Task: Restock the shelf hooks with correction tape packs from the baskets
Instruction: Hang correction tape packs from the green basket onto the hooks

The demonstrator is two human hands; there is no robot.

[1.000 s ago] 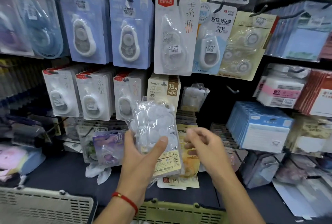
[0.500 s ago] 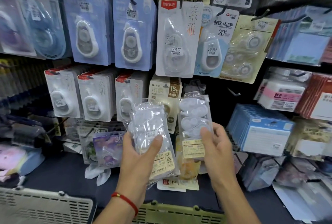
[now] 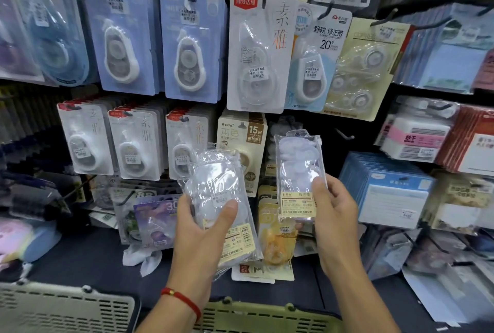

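Note:
My left hand (image 3: 199, 236) grips a stack of clear plastic correction tape packs (image 3: 219, 188) with yellow labels, thumb across the front. My right hand (image 3: 334, 215) holds a single clear pack (image 3: 296, 169) upright by its lower right edge, raised in front of the shelf. A bare hook (image 3: 344, 135) juts from the dark panel just to the right of that pack's top. Two baskets sit at the bottom edge, a grey one (image 3: 64, 308) on the left and a green one (image 3: 267, 315) in the middle.
Carded correction tapes (image 3: 187, 46) fill the upper hooks, with smaller white cards (image 3: 133, 142) in the row below. Blue sticky-note packs (image 3: 387, 188) and other stationery crowd the right side. Loose packs (image 3: 155, 220) lie on the dark ledge behind my hands.
My right hand took one pack from the stack and lifted it up and to the right toward the hooks. My left hand stayed about where it was with the rest.

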